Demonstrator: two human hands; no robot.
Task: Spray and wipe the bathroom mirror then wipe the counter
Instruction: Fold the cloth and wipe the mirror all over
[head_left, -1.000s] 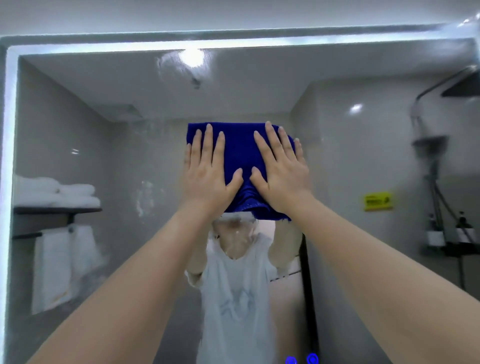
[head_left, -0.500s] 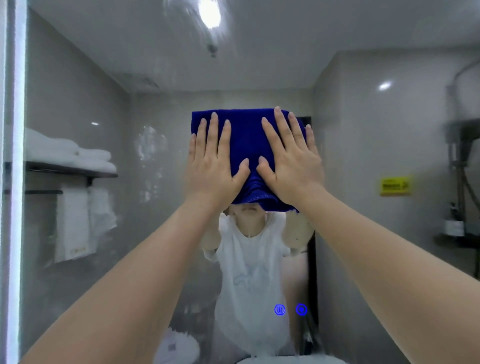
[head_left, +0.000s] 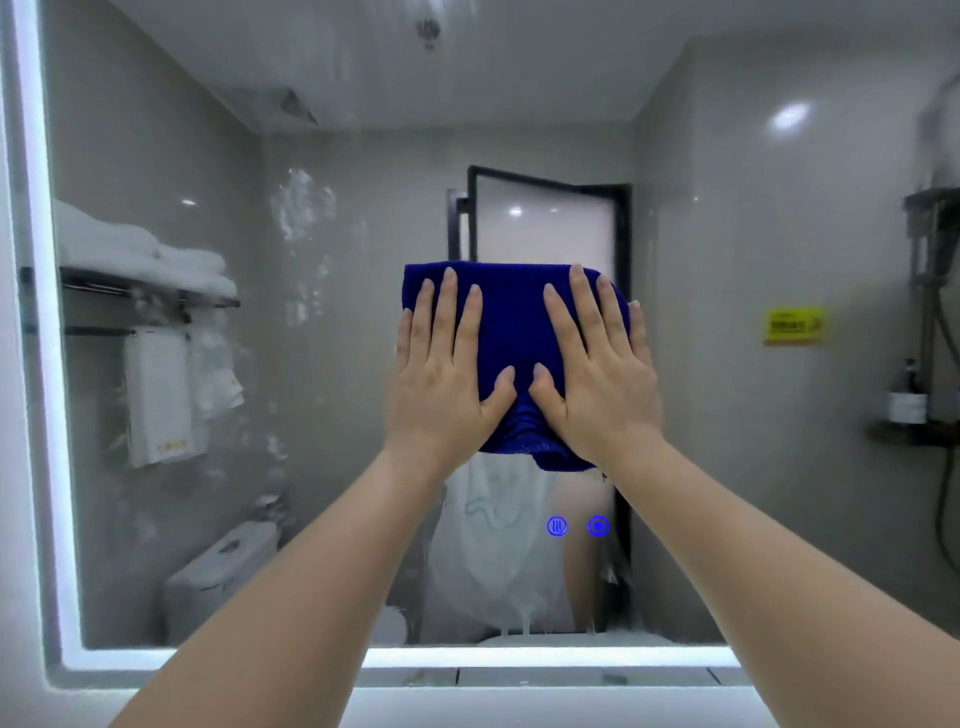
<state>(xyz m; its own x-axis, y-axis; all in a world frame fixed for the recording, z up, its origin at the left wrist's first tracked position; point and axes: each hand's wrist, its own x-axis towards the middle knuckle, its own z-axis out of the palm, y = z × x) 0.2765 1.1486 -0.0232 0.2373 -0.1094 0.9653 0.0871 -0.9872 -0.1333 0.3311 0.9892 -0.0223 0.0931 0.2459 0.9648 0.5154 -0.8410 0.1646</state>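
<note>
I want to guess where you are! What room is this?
Most likely a bathroom. The big lit mirror reflects a toilet, folded white towels on a rack, and a shower hose. Both hands press a blue cloth against the glass.

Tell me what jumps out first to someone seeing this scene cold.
A deep blue cloth sits at the centre of the mirror, pinned flat by the left hand and the right hand, side by side with fingers spread. Next come the mirror's glowing light strip down its left edge and two small blue icons lit just below the cloth.
</note>
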